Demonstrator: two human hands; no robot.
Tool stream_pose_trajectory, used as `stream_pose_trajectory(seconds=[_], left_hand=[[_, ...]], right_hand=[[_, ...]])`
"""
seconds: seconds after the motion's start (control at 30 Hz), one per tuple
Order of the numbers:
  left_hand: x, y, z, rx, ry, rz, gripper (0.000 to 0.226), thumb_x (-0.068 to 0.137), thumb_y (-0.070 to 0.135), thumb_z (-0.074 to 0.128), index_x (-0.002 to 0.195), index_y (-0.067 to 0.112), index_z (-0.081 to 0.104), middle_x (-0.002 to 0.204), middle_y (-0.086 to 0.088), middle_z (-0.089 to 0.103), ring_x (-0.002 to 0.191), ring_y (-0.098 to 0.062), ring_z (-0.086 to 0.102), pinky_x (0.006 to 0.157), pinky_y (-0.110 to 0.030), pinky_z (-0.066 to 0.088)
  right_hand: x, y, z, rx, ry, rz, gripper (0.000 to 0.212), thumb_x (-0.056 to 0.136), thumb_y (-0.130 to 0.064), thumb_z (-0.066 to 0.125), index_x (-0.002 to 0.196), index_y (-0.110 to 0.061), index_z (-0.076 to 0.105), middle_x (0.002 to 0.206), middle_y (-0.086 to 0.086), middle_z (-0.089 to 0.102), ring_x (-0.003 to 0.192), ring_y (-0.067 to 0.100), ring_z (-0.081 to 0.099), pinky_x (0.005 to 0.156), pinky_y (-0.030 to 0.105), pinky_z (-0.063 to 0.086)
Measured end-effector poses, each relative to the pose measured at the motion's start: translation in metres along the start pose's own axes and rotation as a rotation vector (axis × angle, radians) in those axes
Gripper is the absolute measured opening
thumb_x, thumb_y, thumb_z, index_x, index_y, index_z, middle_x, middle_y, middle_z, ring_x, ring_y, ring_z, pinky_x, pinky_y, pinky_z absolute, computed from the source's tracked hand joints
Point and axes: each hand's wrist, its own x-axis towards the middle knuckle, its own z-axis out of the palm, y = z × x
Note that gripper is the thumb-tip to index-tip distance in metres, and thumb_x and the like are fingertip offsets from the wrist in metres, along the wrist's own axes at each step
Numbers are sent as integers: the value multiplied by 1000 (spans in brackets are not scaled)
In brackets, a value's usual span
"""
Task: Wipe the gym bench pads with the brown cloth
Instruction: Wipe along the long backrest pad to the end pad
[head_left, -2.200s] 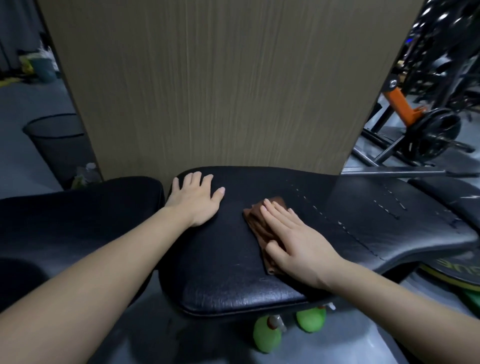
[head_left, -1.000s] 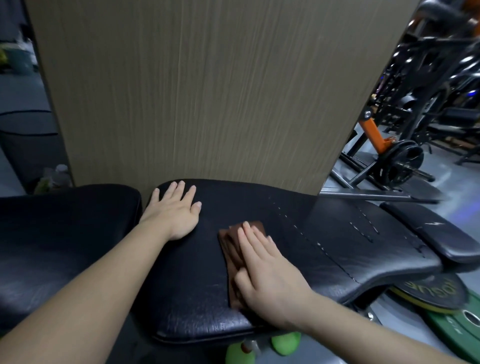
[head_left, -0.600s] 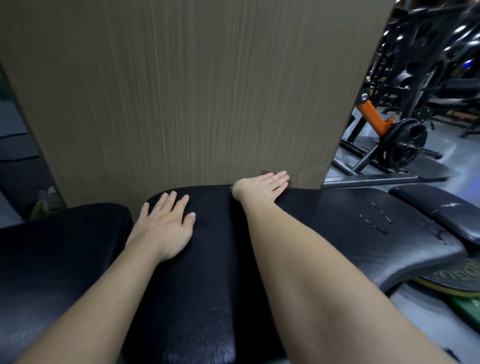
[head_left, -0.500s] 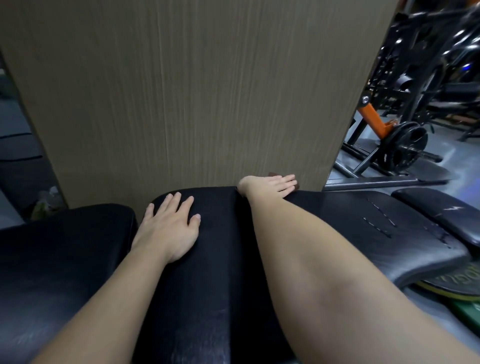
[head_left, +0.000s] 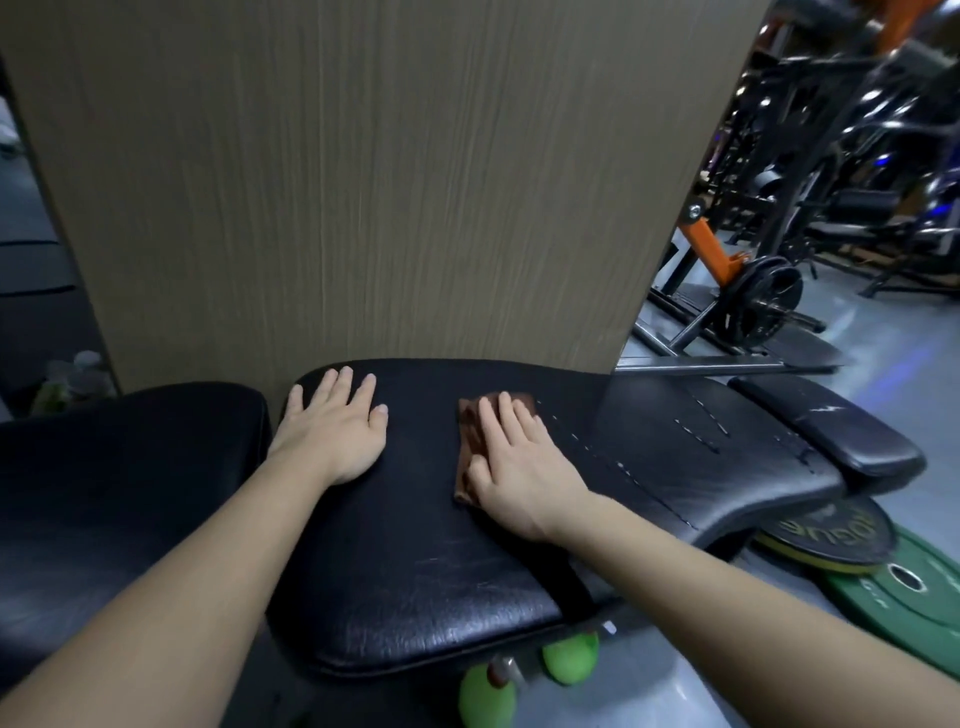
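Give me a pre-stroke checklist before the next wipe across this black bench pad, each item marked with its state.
1. Brown folded cloth flat on the black cushioned bench pad: ok.
2. Right hand pressing flat on the cloth, fingers spread: ok.
3. Left hand braced palm-down on the same pad, apart from the cloth: ok.
4. Pad surface ahead of the cloth free of objects: ok.
5. Cloth fully under the palm: not ok, its left edge and far corner stick out.
6. Cloth damp or dry: cannot tell.

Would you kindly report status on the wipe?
Right hand flat on brown cloth, mid-pad. Left hand braced on bench pad. Nothing obstructing.
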Motion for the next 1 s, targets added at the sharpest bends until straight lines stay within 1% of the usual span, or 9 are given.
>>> stream_pose_trajectory(seconds=[0.07, 0.17, 0.37, 0.47, 0.53, 0.63, 0.73, 0.87, 1.0], left_hand=[[0, 1, 0, 1, -5, 1, 60, 104, 45, 6, 160, 26, -4, 168, -1, -12, 153, -15, -15, 124, -47, -9], [0, 0, 0, 3, 1, 7, 61, 104, 46, 6, 160, 26, -4, 168, -1, -11, 153, -15, -15, 124, -47, -9], [4, -3, 4, -13, 39, 15, 62, 103, 49, 9, 161, 28, 0, 169, 2, -8, 154, -12, -13, 124, -45, -6], [7, -3, 5, -36, 69, 19, 64, 102, 53, 13, 161, 29, 6, 169, 3, -3, 154, -11, -10, 124, -45, -5], [10, -3, 5, -43, 70, 11, 64, 102, 53, 14, 161, 29, 8, 169, 4, -3, 154, -11, -11, 124, -44, -5], [9, -2, 4, -47, 59, 12, 64, 102, 53, 14, 161, 29, 7, 169, 3, -3, 154, -12, -11, 124, -45, -6], [8, -2, 2, -51, 62, 13, 64, 102, 53, 13, 161, 29, 6, 169, 3, -4, 154, -12, -11, 124, -46, -6], [9, -4, 2, -16, 43, 20, 65, 102, 55, 10, 161, 28, 5, 169, 2, -4, 154, -14, -10, 124, -48, -6], [7, -5, 5, 10, 28, 14, 67, 101, 57, 5, 161, 28, 0, 169, 0, -8, 154, -15, -11, 124, -47, -6]], right_hand=[[-18, -1, 1, -17, 13, -31, 77, 88, -48, 9, 157, -14, 2, 165, 15, -1, 151, 26, -5, 122, 44, 3], [-8, 3, 3, 1, 52, 27, 72, 94, -43, 23, 157, -12, 4, 165, 11, -3, 152, 24, -6, 123, 41, 1], [105, 39, 1, 40, 92, 471, 78, 91, -45, 24, 155, -2, 10, 164, 19, -3, 151, 30, -6, 121, 50, -2], [141, 51, -5, 54, 17, 581, 80, 92, -48, 24, 155, -3, 7, 164, 18, -4, 151, 31, -7, 120, 50, -4], [151, 54, -8, 67, -34, 592, 78, 92, -48, 23, 156, -5, 9, 164, 17, 0, 151, 30, -4, 120, 50, -4], [143, 59, -6, 64, -3, 502, 76, 90, -48, 24, 154, -9, 17, 164, 14, 12, 150, 29, 5, 120, 50, 3], [110, 56, -3, 56, 23, 329, 74, 90, -48, 24, 155, -13, 14, 165, 12, 6, 151, 26, 3, 121, 48, 4], [30, 32, -4, 44, -9, 74, 74, 94, -46, 27, 157, -15, 4, 166, 9, -3, 152, 22, -5, 122, 44, -2], [-57, 12, -4, 7, 16, -87, 79, 86, -51, 14, 158, -18, 5, 166, 5, -2, 152, 18, -6, 122, 38, -2]])
